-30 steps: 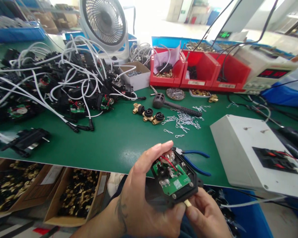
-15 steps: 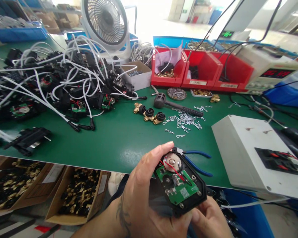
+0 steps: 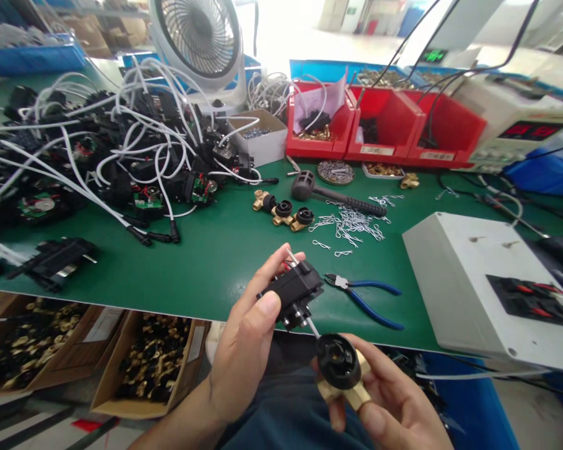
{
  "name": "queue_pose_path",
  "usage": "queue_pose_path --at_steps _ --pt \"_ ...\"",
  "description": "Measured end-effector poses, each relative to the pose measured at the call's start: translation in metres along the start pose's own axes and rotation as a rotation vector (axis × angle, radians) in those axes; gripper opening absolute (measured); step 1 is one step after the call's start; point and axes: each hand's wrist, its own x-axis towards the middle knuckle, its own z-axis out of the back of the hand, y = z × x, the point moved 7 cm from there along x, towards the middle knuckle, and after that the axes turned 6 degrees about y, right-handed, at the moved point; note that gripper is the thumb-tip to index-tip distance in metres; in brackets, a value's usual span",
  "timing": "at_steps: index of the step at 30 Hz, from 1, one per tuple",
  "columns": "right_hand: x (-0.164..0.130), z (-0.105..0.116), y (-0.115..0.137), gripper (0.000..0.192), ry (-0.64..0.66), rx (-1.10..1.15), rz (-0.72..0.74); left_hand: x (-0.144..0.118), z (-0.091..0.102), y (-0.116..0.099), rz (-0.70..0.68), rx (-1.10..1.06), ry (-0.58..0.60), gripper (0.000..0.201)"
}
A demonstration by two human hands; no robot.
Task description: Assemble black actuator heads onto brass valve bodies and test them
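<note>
My left hand point(image 3: 256, 315) is closed around a black plastic housing point(image 3: 298, 284), which is turned on its side, with a metal pin standing out at its top. From its lower side a pale rod or cable runs down behind the brass valve. In my right hand point(image 3: 389, 400) is that brass valve point(image 3: 356, 395), its round black cap point(image 3: 339, 361) facing up toward me. Housing and valve are apart, the valve below and to the right. Blue-handled cutting pliers point(image 3: 373, 303) lie on the table right of the housing.
Brass valves point(image 3: 282, 212), a dark hammer point(image 3: 340, 199) and a pile of metal clips point(image 3: 351, 225) lie farther back. Cabled black housings point(image 3: 145, 156) heap up at left. Red bins point(image 3: 319, 147) stand behind; a grey box point(image 3: 443, 281) stands at right. Cartons point(image 3: 141, 406) sit below the table edge.
The housing has turned from its circuit-board side facing me to lying on its side. My right hand has come away from it, and the brass valve now shows in that hand.
</note>
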Motion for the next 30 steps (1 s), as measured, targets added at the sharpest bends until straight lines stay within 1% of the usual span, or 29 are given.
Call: queue_pose_path --at_steps 3,7,10,12,15,17,19,22,24,26,28,30 --pt "0.0 0.0 0.001 0.052 0.015 -0.023 -0.001 -0.001 0.0 0.0 -0.01 0.024 -0.015 0.043" --pt "0.003 -0.001 0.002 0.051 0.051 -0.042 0.008 -0.006 -0.005 -0.006 -0.026 0.133 0.0 0.047" --pt "0.007 -0.004 0.003 0.043 0.119 -0.019 0.039 -0.01 -0.014 -0.012 -0.061 0.282 0.077 0.048" --pt "0.009 -0.006 0.005 0.04 0.14 0.009 0.045 -0.012 -0.02 -0.017 -0.106 0.375 0.125 0.048" --pt "0.009 -0.01 0.006 0.042 0.152 0.06 -0.014 -0.013 -0.025 -0.022 -0.161 0.42 0.136 0.047" --pt "0.009 -0.014 0.005 0.046 0.163 0.072 -0.072 -0.012 -0.028 -0.025 -0.204 0.447 0.143 0.047" --pt "0.01 -0.016 0.007 0.049 0.145 0.052 -0.066 -0.01 -0.031 -0.029 -0.266 0.505 0.141 0.047" --pt "0.013 -0.014 0.013 0.042 0.065 -0.029 0.058 -0.007 -0.031 -0.032 -0.332 0.606 0.121 0.046" --pt "0.016 -0.014 0.014 0.037 0.042 -0.094 0.113 -0.004 -0.029 -0.029 -0.329 0.67 0.124 0.047" --pt "0.019 -0.015 0.012 0.038 0.048 -0.109 0.118 -0.002 -0.028 -0.023 -0.314 0.715 0.164 0.048" --pt "0.022 -0.013 0.013 0.037 0.024 -0.065 0.117 -0.003 -0.027 -0.019 -0.318 0.758 0.214 0.053" --pt "0.024 -0.01 0.017 0.037 -0.021 -0.019 0.114 -0.004 -0.029 -0.017 -0.331 0.858 0.25 0.064"
